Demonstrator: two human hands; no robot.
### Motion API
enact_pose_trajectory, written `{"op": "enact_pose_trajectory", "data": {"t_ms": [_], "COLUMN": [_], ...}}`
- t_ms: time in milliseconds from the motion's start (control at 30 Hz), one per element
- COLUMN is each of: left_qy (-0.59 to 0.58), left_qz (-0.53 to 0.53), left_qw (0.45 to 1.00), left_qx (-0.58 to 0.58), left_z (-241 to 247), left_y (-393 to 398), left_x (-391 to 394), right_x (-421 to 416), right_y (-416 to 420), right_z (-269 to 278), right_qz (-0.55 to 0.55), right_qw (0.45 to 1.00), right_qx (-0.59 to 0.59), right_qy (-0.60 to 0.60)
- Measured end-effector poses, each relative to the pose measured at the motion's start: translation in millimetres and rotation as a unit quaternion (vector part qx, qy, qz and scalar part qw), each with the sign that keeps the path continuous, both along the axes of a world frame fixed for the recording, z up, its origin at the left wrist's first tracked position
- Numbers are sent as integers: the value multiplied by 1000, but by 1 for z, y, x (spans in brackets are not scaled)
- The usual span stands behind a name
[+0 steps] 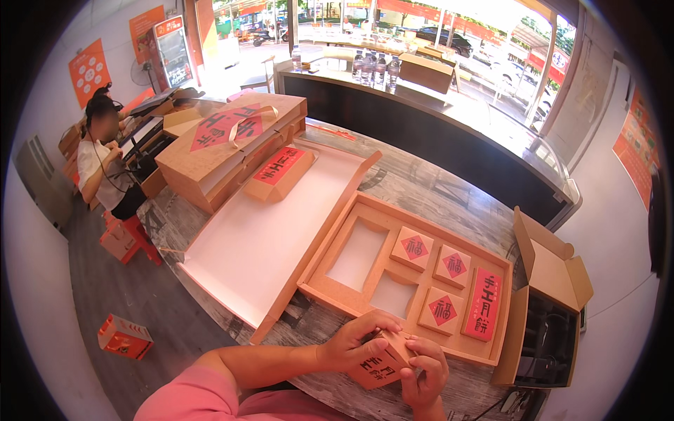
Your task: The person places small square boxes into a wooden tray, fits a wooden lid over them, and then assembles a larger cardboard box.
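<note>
Between my two hands, just off the near edge of the gift box tray, is a small cardboard box (pixel 375 368) with a red printed face. My left hand (pixel 358 342) grips its top and left side, while the fingers of my right hand (pixel 425 368) hold its upper right edge. The cardboard tray (pixel 326 304) has several square and oblong cutouts. Three small square boxes with red diamonds (pixel 413 248) and one oblong red-labelled box (pixel 482 305) fill some cutouts; two others show a white bottom. Left of the tray lies the open white-lined lid (pixel 263 237), with an oblong box (pixel 279 173) on it.
Stacked large gift boxes (pixel 226 142) with a ribbon handle stand at the table's far left. An open carton (pixel 547 337) holding black inserts is at the right. Beyond runs a dark-fronted counter (pixel 421 137) with bottles (pixel 376 68). A person (pixel 105 158) sits at the left.
</note>
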State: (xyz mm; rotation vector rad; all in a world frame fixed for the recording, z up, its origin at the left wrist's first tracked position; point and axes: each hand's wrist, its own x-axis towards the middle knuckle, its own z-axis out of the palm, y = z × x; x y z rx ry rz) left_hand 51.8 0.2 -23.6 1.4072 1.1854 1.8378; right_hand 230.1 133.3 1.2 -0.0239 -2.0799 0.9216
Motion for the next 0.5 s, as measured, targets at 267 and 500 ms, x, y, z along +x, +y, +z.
{"op": "enact_pose_trajectory", "data": {"t_ms": [267,500], "left_qy": [48,28], "left_qz": [27,17], "left_qw": [998,999], "left_qx": [41,42], "left_z": [6,8], "left_y": [2,-1], "left_x": [-1,-2], "right_x": [0,0], "right_y": [-4,-3], "right_z": [-5,-6], "right_qz": [-2,3], "right_qw": [994,996], "right_qx": [-104,-88], "right_qy": [17,14]}}
